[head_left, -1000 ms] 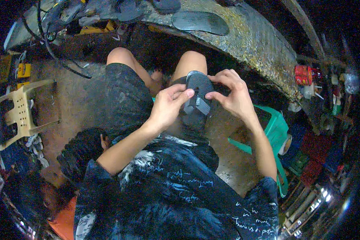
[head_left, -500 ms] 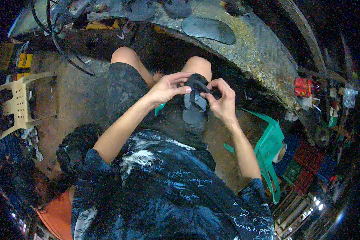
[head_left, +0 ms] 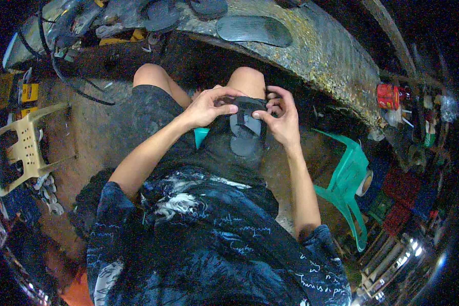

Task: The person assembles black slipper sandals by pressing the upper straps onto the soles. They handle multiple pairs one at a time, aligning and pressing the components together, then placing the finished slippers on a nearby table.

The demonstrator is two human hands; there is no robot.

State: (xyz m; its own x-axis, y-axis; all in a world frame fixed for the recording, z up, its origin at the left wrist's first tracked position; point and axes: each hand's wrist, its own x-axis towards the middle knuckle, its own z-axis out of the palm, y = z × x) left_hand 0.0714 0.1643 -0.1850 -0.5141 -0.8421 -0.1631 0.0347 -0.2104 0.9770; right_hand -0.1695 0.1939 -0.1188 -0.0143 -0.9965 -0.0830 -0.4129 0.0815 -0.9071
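A black sandal (head_left: 244,143) with wide straps and a grey footbed rests on my right thigh, below the knee. My left hand (head_left: 207,108) grips its left side by the strap, thumb on top and fingers reaching over the far end. At the opposite side, my right hand (head_left: 283,120) presses its thumb on the strap, with the other fingers curled around the sandal's outer edge. The strap lies low across the footbed between both thumbs. The sandal's underside and some of my fingertips are hidden.
A worn workbench (head_left: 336,66) runs ahead of me, carrying a loose dark sole (head_left: 255,31) and more dark footwear (head_left: 160,15). A green plastic chair (head_left: 348,166) stands right, a cream chair (head_left: 29,148) left. Black cable (head_left: 53,66) hangs at the left; a red container (head_left: 387,97) is far right.
The strap, earlier raised in a loop between my fingers, now lies flatter on the sandal. My right hand has turned more upright along the sandal's side. The whole view has shifted slightly.
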